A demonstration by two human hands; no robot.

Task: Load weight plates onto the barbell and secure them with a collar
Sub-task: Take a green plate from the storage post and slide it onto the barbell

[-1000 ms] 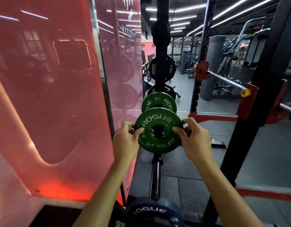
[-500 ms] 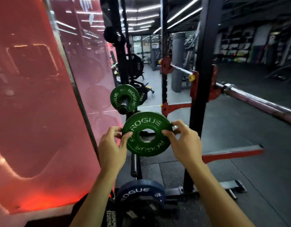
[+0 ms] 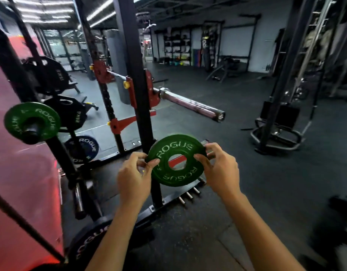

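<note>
A small green weight plate (image 3: 177,178) marked ROGUE hangs in the air in front of me, tilted, held at both sides. My left hand (image 3: 133,173) pinches its left edge and my right hand (image 3: 220,169) grips its right edge. Above and beyond it the barbell sleeve (image 3: 192,104) sticks out bare from the red hook of the black rack upright (image 3: 133,75), its end cap pointing toward me on the right. No collar shows anywhere.
A second green plate (image 3: 32,121) sits on a storage peg at the left. Blue and black plates (image 3: 81,149) hang on lower pegs. A red glossy wall (image 3: 16,182) stands at far left. Another rack base (image 3: 276,137) stands at right on dark rubber floor.
The green plate came off the storage peg in both hands and moved right, away from the other green plate. My view swung right, bringing the barbell sleeve into sight.
</note>
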